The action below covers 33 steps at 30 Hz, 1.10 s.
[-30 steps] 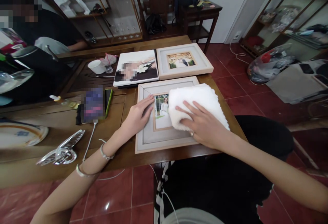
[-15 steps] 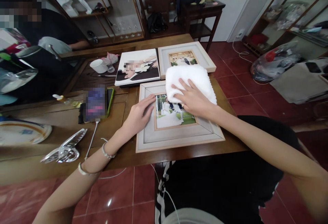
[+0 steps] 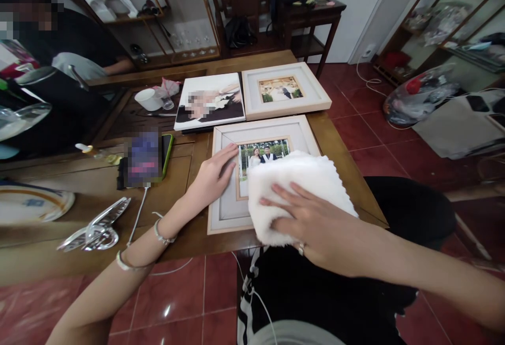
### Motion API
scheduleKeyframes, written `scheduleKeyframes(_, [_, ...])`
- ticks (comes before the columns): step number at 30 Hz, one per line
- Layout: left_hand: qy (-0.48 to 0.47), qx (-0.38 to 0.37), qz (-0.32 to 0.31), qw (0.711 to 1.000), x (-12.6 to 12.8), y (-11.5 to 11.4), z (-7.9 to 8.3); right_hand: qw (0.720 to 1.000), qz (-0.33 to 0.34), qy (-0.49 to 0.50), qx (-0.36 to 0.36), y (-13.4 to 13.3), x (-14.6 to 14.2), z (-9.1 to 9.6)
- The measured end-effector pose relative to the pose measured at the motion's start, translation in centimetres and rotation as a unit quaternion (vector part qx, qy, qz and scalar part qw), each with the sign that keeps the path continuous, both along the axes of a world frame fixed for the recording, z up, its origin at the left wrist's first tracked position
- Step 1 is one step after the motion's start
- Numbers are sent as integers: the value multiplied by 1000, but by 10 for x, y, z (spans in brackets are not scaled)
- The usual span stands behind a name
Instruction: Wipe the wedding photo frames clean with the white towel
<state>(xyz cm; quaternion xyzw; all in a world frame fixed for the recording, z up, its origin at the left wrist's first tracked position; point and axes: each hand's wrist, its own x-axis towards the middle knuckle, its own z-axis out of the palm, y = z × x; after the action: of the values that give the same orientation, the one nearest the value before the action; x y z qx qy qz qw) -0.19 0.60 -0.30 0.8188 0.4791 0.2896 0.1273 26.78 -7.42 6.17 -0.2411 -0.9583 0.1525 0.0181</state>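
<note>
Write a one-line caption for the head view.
Right hand presses a white cloth on a framed photo while the left hand steadies its edge.

Soft, even daylight fills the room, with faint glare on the red floor tiles (image 3: 165, 313). Edges bend from wide-angle distortion, and several patches are pixelated.

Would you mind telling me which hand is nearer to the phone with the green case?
Left. The left hand rests on the frame beside the phone; the right hand presses the towel farther away.
</note>
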Motion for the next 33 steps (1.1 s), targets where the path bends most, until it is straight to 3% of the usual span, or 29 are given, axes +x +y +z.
scheduleKeyframes(3, [4,-6,-3,1000,-1,0,0,999,-41,13,5,19,-9,-13])
scheduleKeyframes(9, [-6,-9,-15,1000,-3,2,0,981,-128,64,131,76,-16,-34])
scheduleKeyframes(12, [-7,-7,-16,1000,-3,2,0,972,-164,64,158,109,-22,-39])
scheduleKeyframes(15, [-7,-10,-12,1000,-3,2,1,971,-158,51,172,136,-27,-41])
scheduleKeyframes(18, [-10,-13,-3,1000,-3,2,1,974,-135,32,177,145,-29,-42])
scheduleKeyframes(22, [-11,-9,-1,1000,-2,2,0,981,-116,10,153,122,-28,-41])
scheduleKeyframes(29, [3,10,-2,1000,0,0,-2,996,-66,-6,66,40,-20,-32])
scheduleKeyframes(33, [8,19,-6,1000,1,-1,-1,999,-42,3,4,9,-16,-18])
